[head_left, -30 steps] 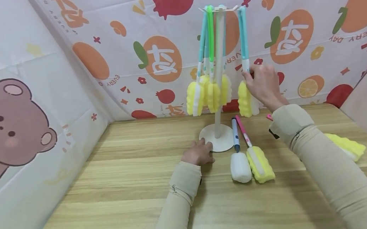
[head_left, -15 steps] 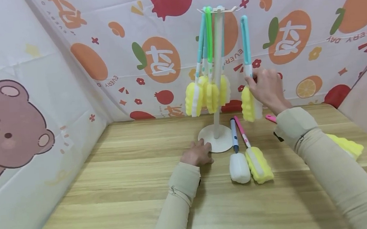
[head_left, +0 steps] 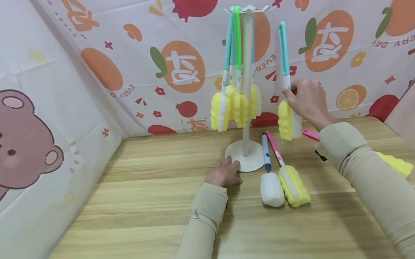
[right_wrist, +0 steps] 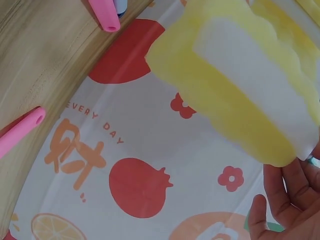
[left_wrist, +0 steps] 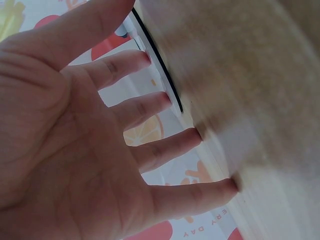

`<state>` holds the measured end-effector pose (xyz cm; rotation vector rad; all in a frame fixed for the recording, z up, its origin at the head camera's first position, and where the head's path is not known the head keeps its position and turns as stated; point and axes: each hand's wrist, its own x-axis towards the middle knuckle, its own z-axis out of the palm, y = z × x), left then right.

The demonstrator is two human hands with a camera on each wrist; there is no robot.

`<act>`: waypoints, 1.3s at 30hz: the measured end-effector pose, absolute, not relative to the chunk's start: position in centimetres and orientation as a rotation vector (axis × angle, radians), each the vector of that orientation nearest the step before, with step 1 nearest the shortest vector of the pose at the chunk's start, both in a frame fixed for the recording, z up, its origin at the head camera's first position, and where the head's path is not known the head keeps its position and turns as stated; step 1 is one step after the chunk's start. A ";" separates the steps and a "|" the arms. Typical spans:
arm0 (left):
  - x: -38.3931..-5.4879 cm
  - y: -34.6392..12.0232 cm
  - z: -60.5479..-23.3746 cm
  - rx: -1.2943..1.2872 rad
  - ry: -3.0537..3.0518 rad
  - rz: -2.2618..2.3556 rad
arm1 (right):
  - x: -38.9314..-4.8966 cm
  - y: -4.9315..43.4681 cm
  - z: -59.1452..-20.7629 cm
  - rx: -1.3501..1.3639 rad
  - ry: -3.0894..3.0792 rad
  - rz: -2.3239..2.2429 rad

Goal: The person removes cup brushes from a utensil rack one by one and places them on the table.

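Note:
My right hand [head_left: 309, 98] pinches a sponge bottle brush [head_left: 284, 52] by its white neck, just above the yellow-and-white sponge head. The brush hangs upright in the air to the right of the white stand [head_left: 247, 78], its teal loop handle pointing up and apart from the hooks. In the right wrist view the brush's sponge [right_wrist: 240, 80] fills the upper right, with the fingers at its end. My left hand [head_left: 224, 173] rests at the stand's round base, fingers spread; the left wrist view shows its fingertips touching the base edge and the tabletop.
Several brushes with yellow sponges [head_left: 241, 110] hang from the stand. On the table [head_left: 144, 214] lie a blue-handled brush with a white sponge [head_left: 271, 189], a pink-handled brush [head_left: 294, 185] and another yellow sponge brush [head_left: 396, 164] partly behind my right forearm. A printed cloth [head_left: 119, 111] stands behind.
The teal-handled brush has come off its hook on the stand, and my right hand has carried it right and slightly down. My left hand has stayed at the base.

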<state>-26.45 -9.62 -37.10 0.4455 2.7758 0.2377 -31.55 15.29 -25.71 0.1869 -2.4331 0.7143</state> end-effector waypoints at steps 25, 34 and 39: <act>-26.6 -9.6 -37.1 0.439 2.771 0.249 | -31.2 16.6 -26.3 0.135 -2.570 0.768; -26.5 -9.6 -37.0 0.440 2.772 0.249 | -31.1 16.9 -26.7 0.150 -2.578 0.734; -26.4 -9.6 -37.0 0.441 2.770 0.254 | -31.0 17.0 -26.9 0.152 -2.589 0.758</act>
